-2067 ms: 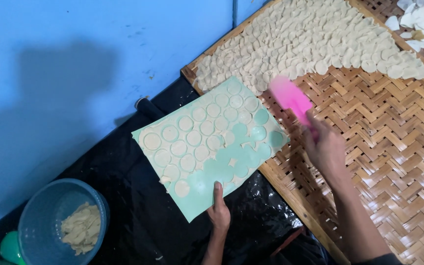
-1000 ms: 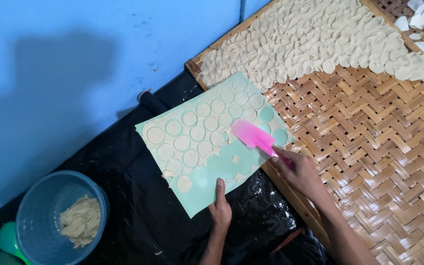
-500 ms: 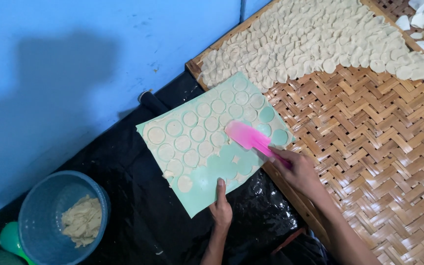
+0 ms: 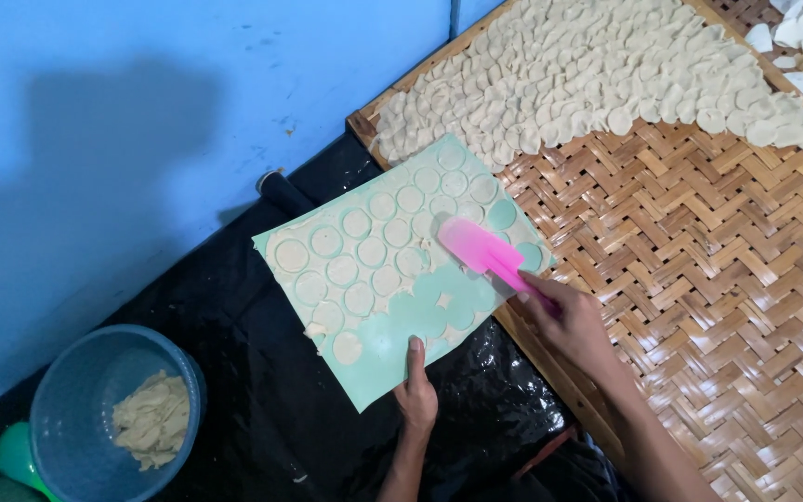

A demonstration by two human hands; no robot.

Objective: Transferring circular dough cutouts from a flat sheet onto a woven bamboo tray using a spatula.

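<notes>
The right hand (image 4: 573, 321) grips a pink silicone spatula (image 4: 485, 253) whose blade points up-left across the pale green round-holed plastic stencil sheet (image 4: 392, 349), while the left hand (image 4: 415, 395) presses flat on that sheet's near edge.

Bright even light, soft wall shadow, sharp focus

Single head view, steeply downward, close
</notes>
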